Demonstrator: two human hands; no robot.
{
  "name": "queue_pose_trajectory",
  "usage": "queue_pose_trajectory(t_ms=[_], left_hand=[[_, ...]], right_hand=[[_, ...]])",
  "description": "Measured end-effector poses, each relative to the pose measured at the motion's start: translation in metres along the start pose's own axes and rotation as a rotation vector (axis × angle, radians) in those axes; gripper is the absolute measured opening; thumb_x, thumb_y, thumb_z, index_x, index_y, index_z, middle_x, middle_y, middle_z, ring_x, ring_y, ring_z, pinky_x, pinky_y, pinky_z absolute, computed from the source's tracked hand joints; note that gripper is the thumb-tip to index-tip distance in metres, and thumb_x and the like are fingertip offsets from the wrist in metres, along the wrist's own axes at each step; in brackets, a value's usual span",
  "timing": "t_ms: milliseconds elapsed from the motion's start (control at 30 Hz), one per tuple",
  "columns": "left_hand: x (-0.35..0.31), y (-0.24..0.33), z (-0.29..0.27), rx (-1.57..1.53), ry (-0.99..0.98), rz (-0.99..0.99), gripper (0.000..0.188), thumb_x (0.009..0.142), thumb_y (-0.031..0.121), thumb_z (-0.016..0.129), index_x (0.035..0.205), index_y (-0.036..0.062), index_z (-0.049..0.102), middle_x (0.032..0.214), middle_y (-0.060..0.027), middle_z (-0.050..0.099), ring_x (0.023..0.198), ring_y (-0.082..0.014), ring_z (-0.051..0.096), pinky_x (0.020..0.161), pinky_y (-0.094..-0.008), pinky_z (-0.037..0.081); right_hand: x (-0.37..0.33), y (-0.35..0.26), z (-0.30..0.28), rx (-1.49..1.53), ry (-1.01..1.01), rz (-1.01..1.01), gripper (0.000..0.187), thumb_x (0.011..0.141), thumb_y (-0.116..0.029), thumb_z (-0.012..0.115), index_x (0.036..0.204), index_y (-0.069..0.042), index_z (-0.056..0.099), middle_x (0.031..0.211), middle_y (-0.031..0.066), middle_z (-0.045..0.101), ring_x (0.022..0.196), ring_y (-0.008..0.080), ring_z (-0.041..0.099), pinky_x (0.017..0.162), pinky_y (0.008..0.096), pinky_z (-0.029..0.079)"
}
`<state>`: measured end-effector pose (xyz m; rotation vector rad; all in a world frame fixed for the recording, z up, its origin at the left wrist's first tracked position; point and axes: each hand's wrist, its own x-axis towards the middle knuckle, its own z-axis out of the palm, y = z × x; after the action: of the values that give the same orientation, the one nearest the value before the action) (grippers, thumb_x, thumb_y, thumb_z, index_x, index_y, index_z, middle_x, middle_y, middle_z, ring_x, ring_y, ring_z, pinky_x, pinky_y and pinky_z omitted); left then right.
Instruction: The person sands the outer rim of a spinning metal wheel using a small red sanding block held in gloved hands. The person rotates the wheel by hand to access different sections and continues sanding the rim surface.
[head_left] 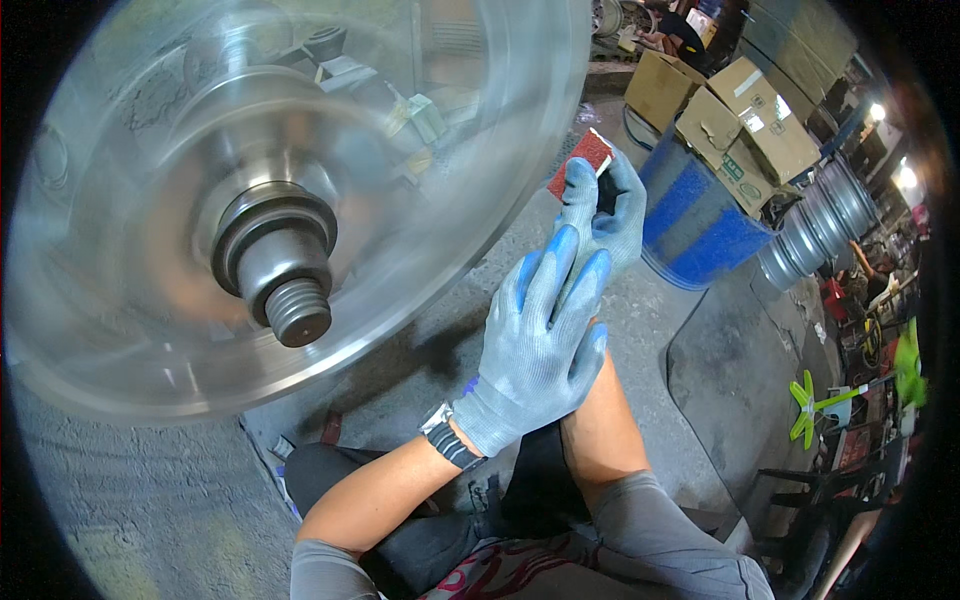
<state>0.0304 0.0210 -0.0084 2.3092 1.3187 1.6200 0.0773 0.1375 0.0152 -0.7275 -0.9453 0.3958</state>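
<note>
A large wheel rim (430, 330) fills the upper left, its spokes smeared by spinning, mounted on a metal spindle (300, 310) with a threaded end. Both my hands wear grey knit gloves with blue fingertips. My right hand (620, 215) is closed around a piece of red sandpaper (584, 162) with a pale edge, close to the rim's right side; the two look slightly apart. Across the back of my right hand and wrist lies my left hand (535, 345), fingers stretched out and holding nothing. A watch (450, 440) with a dark band sits on my left wrist.
To the right, a blue drum (695, 225) is topped with open cardboard boxes (745, 130). Beyond it stand stacked metal rims (825, 220). A bright green star-shaped base (803, 410) and dark chairs (810, 490) are at far right. Other people sit in the background.
</note>
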Motion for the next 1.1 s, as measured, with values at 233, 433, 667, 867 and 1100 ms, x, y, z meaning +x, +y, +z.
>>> queue_pose_trajectory(t_ms=[233, 433, 667, 867, 1100], left_hand=[[0.0, 0.001, 0.0, -0.007, -0.016, -0.002, 0.078, 0.089, 0.013, 0.077, 0.161, 0.0057, 0.047, 0.166, -0.0285, 0.037, 0.148, -0.0469, 0.042, 0.121, -0.055, 0.036], [0.001, 0.003, 0.001, 0.005, -0.013, 0.006, 0.077, 0.09, 0.014, 0.077, 0.161, 0.0064, 0.048, 0.165, -0.0281, 0.038, 0.148, -0.0469, 0.043, 0.121, -0.0548, 0.036], [0.0, 0.002, 0.001, -0.001, 0.003, 0.018, 0.075, 0.09, 0.014, 0.077, 0.16, 0.0056, 0.049, 0.165, -0.0279, 0.039, 0.148, -0.0467, 0.043, 0.121, -0.0545, 0.036], [0.0, 0.003, -0.001, 0.009, -0.008, 0.015, 0.075, 0.09, 0.015, 0.077, 0.16, 0.0057, 0.049, 0.165, -0.0282, 0.039, 0.148, -0.0464, 0.043, 0.121, -0.0547, 0.036], [0.004, 0.002, 0.0, -0.01, -0.001, -0.01, 0.077, 0.091, 0.015, 0.076, 0.161, 0.0047, 0.046, 0.165, -0.031, 0.036, 0.148, -0.0486, 0.042, 0.121, -0.0559, 0.036]], right_hand=[[0.001, -0.006, -0.011, -0.113, -0.076, -0.061, 0.069, 0.1, -0.015, 0.081, 0.16, -0.006, 0.047, 0.101, 0.0028, 0.067, 0.088, 0.0086, 0.06, 0.083, 0.027, 0.055], [0.002, -0.011, -0.011, -0.075, -0.089, -0.056, 0.072, 0.101, -0.013, 0.08, 0.162, -0.006, 0.043, 0.097, 0.0014, 0.065, 0.087, 0.0079, 0.058, 0.081, 0.026, 0.053], [0.001, -0.01, -0.013, -0.036, -0.108, -0.054, 0.07, 0.101, -0.013, 0.08, 0.161, -0.007, 0.046, 0.099, 0.001, 0.064, 0.089, 0.007, 0.058, 0.082, 0.0246, 0.053], [-0.002, -0.022, -0.01, -0.069, -0.083, 0.021, 0.066, 0.1, -0.014, 0.08, 0.158, -0.005, 0.05, 0.099, 0.0005, 0.064, 0.087, 0.0071, 0.059, 0.082, 0.0248, 0.056], [0.002, 0.004, -0.007, -0.027, -0.113, -0.033, 0.038, 0.101, -0.013, 0.076, 0.138, -0.006, 0.067, 0.11, 0.0047, 0.066, 0.094, 0.011, 0.062, 0.086, 0.029, 0.054]])
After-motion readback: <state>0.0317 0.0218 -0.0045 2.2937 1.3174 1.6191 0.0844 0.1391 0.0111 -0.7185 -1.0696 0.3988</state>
